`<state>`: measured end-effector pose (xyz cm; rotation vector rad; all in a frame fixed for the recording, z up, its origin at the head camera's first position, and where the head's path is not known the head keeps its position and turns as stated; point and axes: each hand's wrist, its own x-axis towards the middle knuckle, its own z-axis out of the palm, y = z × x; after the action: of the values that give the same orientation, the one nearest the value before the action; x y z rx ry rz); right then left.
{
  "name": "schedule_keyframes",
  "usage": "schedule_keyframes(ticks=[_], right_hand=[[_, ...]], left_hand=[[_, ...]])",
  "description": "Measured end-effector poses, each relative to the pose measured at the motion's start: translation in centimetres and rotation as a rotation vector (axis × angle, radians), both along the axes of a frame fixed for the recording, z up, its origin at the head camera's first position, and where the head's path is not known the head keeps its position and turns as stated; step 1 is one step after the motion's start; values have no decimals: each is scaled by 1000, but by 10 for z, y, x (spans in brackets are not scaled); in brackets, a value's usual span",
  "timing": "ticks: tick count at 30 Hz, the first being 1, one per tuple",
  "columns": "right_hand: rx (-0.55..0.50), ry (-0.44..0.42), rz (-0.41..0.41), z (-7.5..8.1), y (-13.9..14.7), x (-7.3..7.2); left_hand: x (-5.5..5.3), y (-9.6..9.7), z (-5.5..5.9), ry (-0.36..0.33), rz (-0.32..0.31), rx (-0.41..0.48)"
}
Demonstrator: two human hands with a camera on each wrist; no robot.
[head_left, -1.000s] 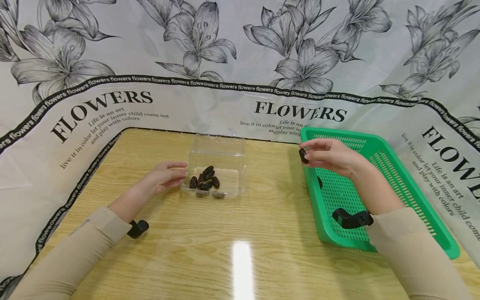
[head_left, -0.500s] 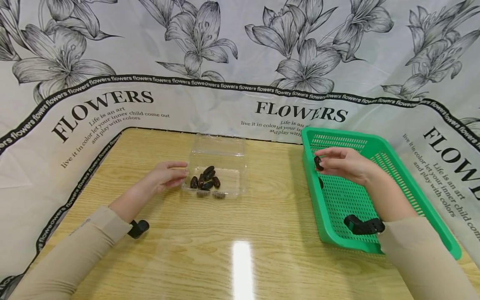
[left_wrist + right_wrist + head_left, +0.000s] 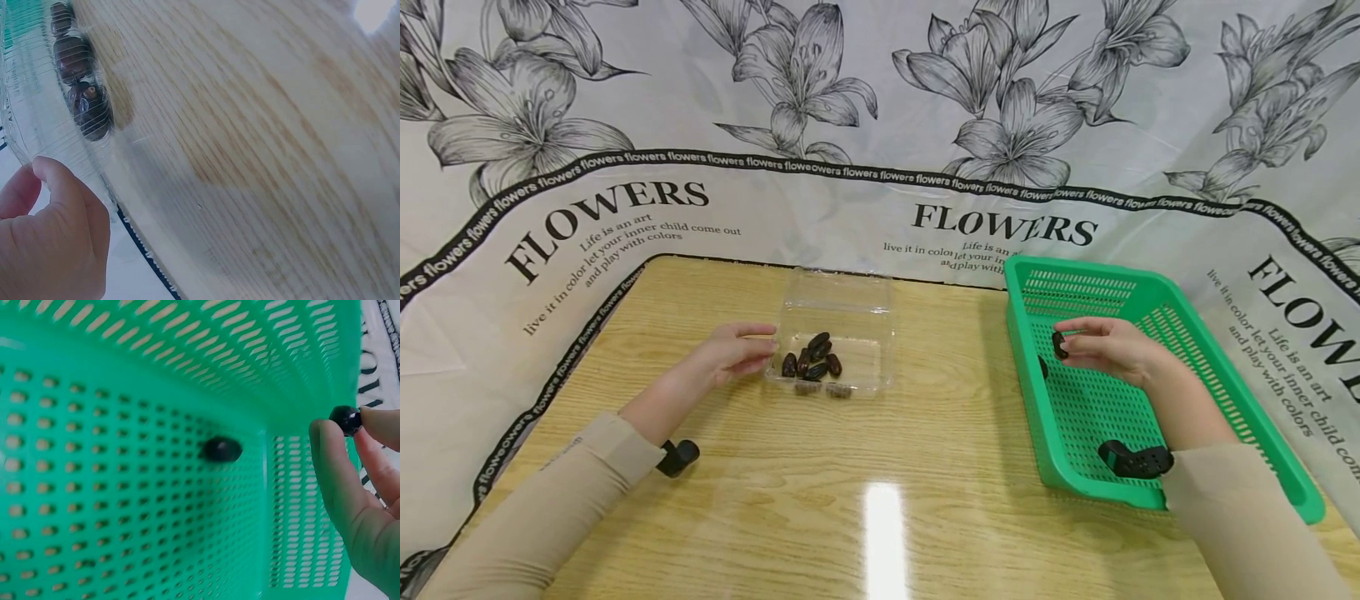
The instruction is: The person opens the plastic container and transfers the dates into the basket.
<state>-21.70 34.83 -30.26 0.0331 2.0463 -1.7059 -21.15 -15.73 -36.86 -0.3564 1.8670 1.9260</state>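
I see the right hand (image 3: 1108, 346) pinching a date (image 3: 1060, 345) over the basket (image 3: 1060, 473); the left hand (image 3: 733, 354) pinches the edge of the box (image 3: 861, 357) of dates (image 3: 818, 348).

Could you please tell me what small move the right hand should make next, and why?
I would probably lower the right hand slightly, then ease its grip on the held date: it is pinched over the green plastic basket, where another date already lies on the floor, while the left hand pinches the edge of the clear plastic box.
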Motion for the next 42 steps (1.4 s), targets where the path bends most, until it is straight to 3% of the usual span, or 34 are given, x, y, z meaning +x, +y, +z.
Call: schedule_keyframes(ticks=[9, 16, 32, 42], right_hand=[[275, -2, 84, -21, 14, -3], [389, -11, 124, -31, 17, -3], [457, -37, 92, -35, 17, -3], [431, 8, 44, -19, 11, -5]], left_hand=[[-1, 0, -1, 1, -2, 4], [-1, -1, -1, -3, -4, 2], [0, 0, 1, -18, 7, 8], [1, 1, 2, -13, 5, 1]])
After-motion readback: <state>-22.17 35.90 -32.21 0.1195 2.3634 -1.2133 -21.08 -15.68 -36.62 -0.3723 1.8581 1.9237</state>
